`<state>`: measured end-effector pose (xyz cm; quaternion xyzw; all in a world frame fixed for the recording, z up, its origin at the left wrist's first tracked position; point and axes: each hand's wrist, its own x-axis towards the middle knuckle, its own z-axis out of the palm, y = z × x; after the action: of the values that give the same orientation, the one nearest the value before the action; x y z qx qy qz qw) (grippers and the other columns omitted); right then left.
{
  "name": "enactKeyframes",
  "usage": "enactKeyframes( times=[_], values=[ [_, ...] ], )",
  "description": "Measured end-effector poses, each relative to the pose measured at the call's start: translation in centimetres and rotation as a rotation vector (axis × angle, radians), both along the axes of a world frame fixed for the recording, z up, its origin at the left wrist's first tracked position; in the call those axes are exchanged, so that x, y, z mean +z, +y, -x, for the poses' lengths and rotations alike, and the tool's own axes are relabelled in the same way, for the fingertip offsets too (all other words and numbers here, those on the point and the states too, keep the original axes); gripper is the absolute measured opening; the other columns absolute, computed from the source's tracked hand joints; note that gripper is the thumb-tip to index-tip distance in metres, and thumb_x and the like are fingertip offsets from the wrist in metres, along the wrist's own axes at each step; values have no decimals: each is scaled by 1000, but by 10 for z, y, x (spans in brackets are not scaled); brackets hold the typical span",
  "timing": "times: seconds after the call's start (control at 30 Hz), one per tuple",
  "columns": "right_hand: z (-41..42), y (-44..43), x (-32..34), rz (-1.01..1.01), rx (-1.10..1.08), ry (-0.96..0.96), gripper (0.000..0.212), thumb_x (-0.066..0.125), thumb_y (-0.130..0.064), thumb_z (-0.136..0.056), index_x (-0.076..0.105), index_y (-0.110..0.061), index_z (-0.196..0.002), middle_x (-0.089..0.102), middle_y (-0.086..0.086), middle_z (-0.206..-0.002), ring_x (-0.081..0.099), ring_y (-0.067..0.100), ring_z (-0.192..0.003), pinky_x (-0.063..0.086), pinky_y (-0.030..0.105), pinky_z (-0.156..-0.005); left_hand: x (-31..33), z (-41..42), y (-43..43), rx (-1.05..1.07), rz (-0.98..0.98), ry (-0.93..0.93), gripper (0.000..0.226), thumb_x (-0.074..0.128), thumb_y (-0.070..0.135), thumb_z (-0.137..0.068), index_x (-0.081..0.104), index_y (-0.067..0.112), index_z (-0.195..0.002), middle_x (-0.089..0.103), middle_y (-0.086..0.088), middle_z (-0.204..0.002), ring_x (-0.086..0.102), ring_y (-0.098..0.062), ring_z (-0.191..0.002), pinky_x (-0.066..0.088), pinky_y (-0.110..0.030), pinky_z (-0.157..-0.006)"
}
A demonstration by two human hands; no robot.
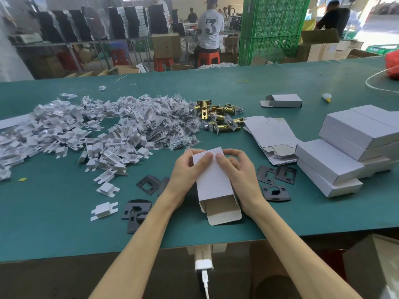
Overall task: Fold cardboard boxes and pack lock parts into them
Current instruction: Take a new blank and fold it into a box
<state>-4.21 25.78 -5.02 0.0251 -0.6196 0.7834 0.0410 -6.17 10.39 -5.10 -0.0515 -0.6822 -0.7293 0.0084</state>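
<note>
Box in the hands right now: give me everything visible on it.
The box is a slim white cardboard carton, plain and unprinted, already erected into a rectangular sleeve. It lies lengthwise, pointing away from the person, on or just above the green table. Its near end is open, with the tuck flap and side flaps sticking out. The left hand and right hand grip its sides, thumbs pressing on top near the far end.

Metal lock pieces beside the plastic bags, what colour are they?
They are shiny gold metal lock pieces; head view.

Green table [64,212] under boxes [349,134], latches [220,117], plates [274,175]
</note>
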Motion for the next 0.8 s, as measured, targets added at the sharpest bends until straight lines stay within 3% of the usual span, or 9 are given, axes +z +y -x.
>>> enactKeyframes(
  times=[0.13,0.23,0.37,0.4,0.47,0.53,0.6,0.7,0.8],
  values=[
    [1,0,0,-54,-10,-26,52,69,-52,-86,55,-19,-123,78,3,-94,73,15,-83,57,27,-68,2,1,-1,121,-46,52,46,72,46,-86,68,12,-115,75,-7,-101,71,-16,-85,59,-32,-70],
    [0,1,1,-111,-3,-13,50,56,-60,-90,65,-19,-116,77,-3,-94,70,9,-82,53,18,-68,4,6,-9,266,-188,23,51,69,49,-88,65,9,-120,70,-6,-100,67,-17,-88,58,-36,-79],
    [-1,-5,3,-226,79,23,55,51,-61,-93,68,-10,-105,72,17,-87,62,20,-62,44,29,-52,7,13,-26,373,-552,-37,40,64,33,-100,61,4,-127,71,-5,-108,66,-17,-97,58,-33,-87],
    [-1,-7,3,-262,93,28,59,51,-62,-92,67,-6,-103,72,15,-81,62,18,-56,39,28,-48,8,14,-30,354,-639,-58,37,61,29,-102,60,5,-131,70,-6,-114,66,-18,-103,57,-34,-93],
    [0,-10,2,-327,78,28,59,50,-61,-93,65,-4,-100,74,5,-77,62,13,-48,35,21,-43,10,14,-35,285,-809,-93,46,59,28,-102,54,8,-143,68,-8,-123,63,-20,-112,55,-35,-100],
    [3,-10,1,-347,22,3,53,48,-56,-99,63,-5,-98,77,5,-78,62,16,-46,35,16,-42,13,13,-36,226,-945,-116,68,65,31,-89,49,9,-151,69,-8,-125,63,-20,-118,56,-31,-98],
    [4,-10,-1,-329,-26,-33,57,46,-54,-103,63,1,-95,76,9,-71,62,20,-43,35,14,-38,14,12,-36,178,-947,-96,74,66,31,-81,50,11,-150,70,-6,-125,63,-20,-120,52,-32,-105],
    [4,-9,-2,-258,-68,-69,69,42,-59,-103,68,3,-86,73,14,-65,63,29,-41,32,22,-30,13,11,-35,74,-884,-37,63,74,32,-78,58,17,-137,75,-1,-117,68,-17,-114,50,-33,-104],
    [3,-7,1,-135,-86,-73,70,36,-58,-105,70,1,-86,74,18,-70,63,29,-43,32,22,-30,14,11,-34,-71,-779,3,100,99,38,-55,50,20,-141,72,0,-120,69,-15,-112,55,-28,-98]
  ],
)
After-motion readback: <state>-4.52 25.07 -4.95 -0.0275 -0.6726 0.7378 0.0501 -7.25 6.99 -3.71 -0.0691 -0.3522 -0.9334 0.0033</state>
